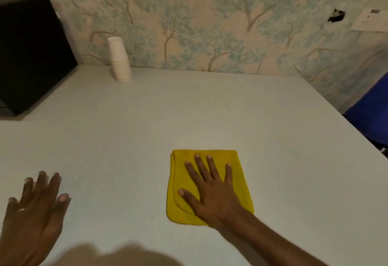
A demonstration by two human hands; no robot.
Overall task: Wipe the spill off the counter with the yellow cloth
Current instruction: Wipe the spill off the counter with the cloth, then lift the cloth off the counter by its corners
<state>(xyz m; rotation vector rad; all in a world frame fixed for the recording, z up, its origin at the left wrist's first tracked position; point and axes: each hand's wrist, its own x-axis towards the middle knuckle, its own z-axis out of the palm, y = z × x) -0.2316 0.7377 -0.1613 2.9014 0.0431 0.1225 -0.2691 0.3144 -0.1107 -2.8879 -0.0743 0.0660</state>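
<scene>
- Yellow, soft and folded into a rough rectangle, the cloth (210,186) lay flat on the pale grey counter (189,108), toward the near edge and well in front of the stack of white paper cups (120,60) that stood by the wall.
- My right hand (212,190) was pressed palm-down on that cloth, fingers spread wide, gripping nothing; the folded layers showed along its left side.
- My left hand (35,205) was open too, fingers splayed, far to the left of the cloth. It was blurred, so I could not tell whether it rested on the counter or hovered just above it. A pale ring showed on one finger.
- I could make out no puddle or wet streak anywhere around the cloth. The spill was either under it, already soaked up, or too faint to show against the pale surface.
- By my reckoning I was mid-wipe: cloth down and weighted, but nothing told me the counter was dry. What seemed left was to lift the cloth and check beneath.
- The large black box (31,51) behind and left of the cups sat well clear of the cloth.
</scene>
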